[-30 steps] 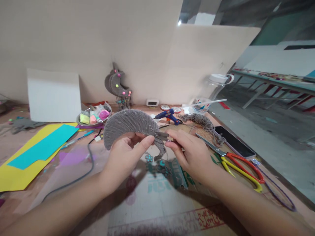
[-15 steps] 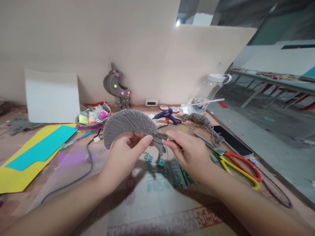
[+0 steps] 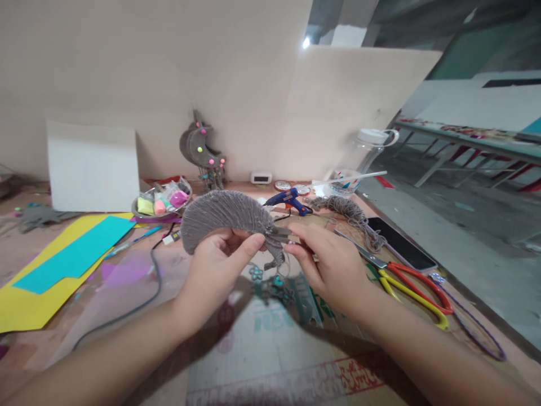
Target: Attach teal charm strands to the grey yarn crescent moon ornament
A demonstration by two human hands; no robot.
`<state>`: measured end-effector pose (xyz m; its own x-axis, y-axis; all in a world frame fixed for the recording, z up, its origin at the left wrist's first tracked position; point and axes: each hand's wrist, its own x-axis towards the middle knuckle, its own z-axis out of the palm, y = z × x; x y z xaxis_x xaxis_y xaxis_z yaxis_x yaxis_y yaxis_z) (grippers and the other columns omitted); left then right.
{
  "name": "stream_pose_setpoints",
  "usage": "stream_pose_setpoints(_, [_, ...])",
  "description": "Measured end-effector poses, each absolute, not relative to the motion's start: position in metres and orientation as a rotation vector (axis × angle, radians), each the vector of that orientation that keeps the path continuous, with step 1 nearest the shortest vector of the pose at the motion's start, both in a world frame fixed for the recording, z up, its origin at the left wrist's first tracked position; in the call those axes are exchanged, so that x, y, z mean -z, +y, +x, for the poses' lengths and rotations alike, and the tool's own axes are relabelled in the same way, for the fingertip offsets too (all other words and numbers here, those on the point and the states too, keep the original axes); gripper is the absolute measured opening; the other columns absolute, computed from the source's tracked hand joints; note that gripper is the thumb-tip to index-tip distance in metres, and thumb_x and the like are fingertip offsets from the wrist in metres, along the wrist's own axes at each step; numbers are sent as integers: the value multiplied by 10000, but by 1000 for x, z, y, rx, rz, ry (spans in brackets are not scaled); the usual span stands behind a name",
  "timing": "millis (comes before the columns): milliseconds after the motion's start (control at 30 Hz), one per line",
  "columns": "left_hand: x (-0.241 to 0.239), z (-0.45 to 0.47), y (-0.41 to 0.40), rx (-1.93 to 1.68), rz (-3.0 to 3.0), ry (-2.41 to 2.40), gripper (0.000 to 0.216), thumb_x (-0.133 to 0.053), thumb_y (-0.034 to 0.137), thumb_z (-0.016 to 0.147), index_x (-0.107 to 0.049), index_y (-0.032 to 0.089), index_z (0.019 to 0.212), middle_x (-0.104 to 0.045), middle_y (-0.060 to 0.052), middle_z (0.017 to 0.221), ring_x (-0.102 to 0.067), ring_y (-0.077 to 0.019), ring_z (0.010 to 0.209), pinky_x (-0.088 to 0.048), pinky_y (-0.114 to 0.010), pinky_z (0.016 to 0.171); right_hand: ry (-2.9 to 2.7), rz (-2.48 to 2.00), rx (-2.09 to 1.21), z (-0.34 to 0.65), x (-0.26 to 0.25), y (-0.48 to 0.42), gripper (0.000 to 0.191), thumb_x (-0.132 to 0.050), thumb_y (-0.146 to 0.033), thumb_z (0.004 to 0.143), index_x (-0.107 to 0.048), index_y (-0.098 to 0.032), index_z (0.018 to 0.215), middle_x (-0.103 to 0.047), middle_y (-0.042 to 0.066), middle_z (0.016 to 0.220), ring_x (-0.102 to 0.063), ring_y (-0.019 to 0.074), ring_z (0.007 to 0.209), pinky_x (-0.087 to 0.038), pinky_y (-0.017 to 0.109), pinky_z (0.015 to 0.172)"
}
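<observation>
A crescent moon wrapped in grey yarn (image 3: 224, 211) is gripped in my left hand (image 3: 224, 256), the thumb lying along its inner edge. My right hand (image 3: 327, 259) is closed on a pair of small metal tweezers (image 3: 282, 233), whose tips meet the yarn near the moon's right end. The prongs look slightly apart. Below that end dangle small turquoise-and-grey flower charms (image 3: 256, 273), beside a narrow yarn-wrapped tip (image 3: 274, 256). My left fingers are partly hidden behind the moon.
To the right lie scissors (image 3: 416, 290), a phone (image 3: 401, 243) and a grey yarn bundle (image 3: 342, 208). Behind are a blue glue gun (image 3: 289, 198), a lidded bottle (image 3: 368, 148) and a decorated moon (image 3: 198, 146). Coloured sheets (image 3: 71, 256) and a cable (image 3: 157, 276) lie left.
The tweezers' prongs now appear farther apart at the yarn. Both hands and the moon remain nearly in place, with the whole view shifted slightly.
</observation>
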<state>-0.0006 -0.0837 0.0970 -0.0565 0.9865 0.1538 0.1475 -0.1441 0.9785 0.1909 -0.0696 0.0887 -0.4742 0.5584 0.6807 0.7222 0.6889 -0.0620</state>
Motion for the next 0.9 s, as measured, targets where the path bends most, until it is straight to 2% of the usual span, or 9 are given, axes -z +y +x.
stream_pose_setpoints(367, [-94, 1, -91, -1351, 1373, 1486, 213, -701, 411, 718, -675, 199, 710, -728, -26, 747, -667, -172, 703, -514, -261, 697, -2186, -915, 110, 192, -90, -66, 191, -531, -258, 908, -613, -141, 1034, -706, 74, 921, -653, 168, 838, -496, 273, 704])
stream_pose_setpoints(567, [-94, 2, -91, -1349, 1355, 1504, 212, -713, 415, 702, -678, 206, 700, -726, -21, 732, -667, -176, 697, -512, -269, 688, -2155, -860, 155, 191, -85, -66, 176, -532, -251, 909, -610, -134, 1014, -710, 70, 880, -663, 157, 803, -493, 256, 672])
stream_pose_setpoints(700, [-94, 1, -89, -1324, 1354, 1381, 228, -687, 407, 737, -676, 181, 713, -720, -25, 695, -655, -163, 647, -503, -256, 615, -2182, -898, 187, 192, -89, -69, 158, -507, -250, 919, -606, -156, 1000, -707, 52, 861, -659, 157, 770, -488, 262, 660])
stream_pose_setpoints(900, [-96, 2, -84, -1346, 1345, 1272, 197, -650, 346, 775, -663, 157, 718, -724, -32, 709, -669, -154, 686, -511, -241, 653, -2177, -984, 324, 198, -103, -71, 243, -518, -276, 908, -571, -154, 1111, -703, 81, 940, -658, 186, 835, -498, 295, 699])
